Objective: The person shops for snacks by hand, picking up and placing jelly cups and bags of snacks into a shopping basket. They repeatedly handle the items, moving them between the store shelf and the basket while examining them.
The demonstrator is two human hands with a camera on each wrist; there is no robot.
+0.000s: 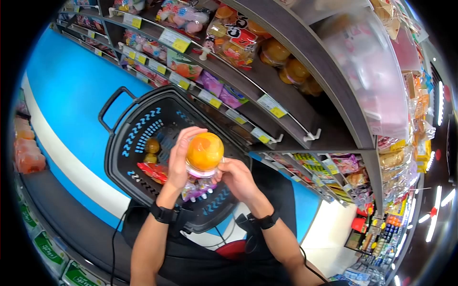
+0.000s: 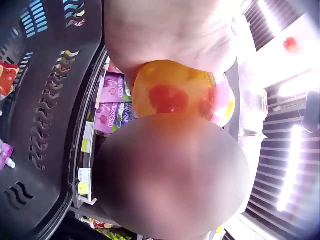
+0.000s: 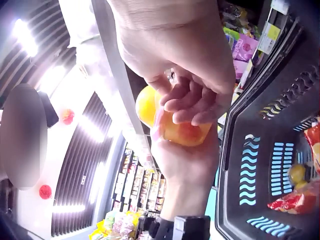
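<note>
A round orange jelly cup (image 1: 205, 150) with a whitish-pink band is held above the black shopping basket. My left hand (image 1: 177, 162) grips it from the left and below, palm against its side. At the band on the right, the fingertips of my right hand (image 1: 238, 178) pinch at the cup's edge. In the right wrist view a shiny clear bit of plastic (image 3: 171, 75) shows between thumb and forefinger, the other fingers curled over the cup. Red and orange pieces show through the cup's wall in the left wrist view.
The shopping basket (image 1: 114, 157) contains two yellow round cups (image 1: 151, 145), a red packet (image 1: 151, 172) and purple pouches with white caps (image 1: 198, 190). Shelves (image 1: 305, 124) of bagged sweets rise close behind it. More round orange cups (image 1: 293, 71) sit on an upper shelf. Cables hang from both wrists.
</note>
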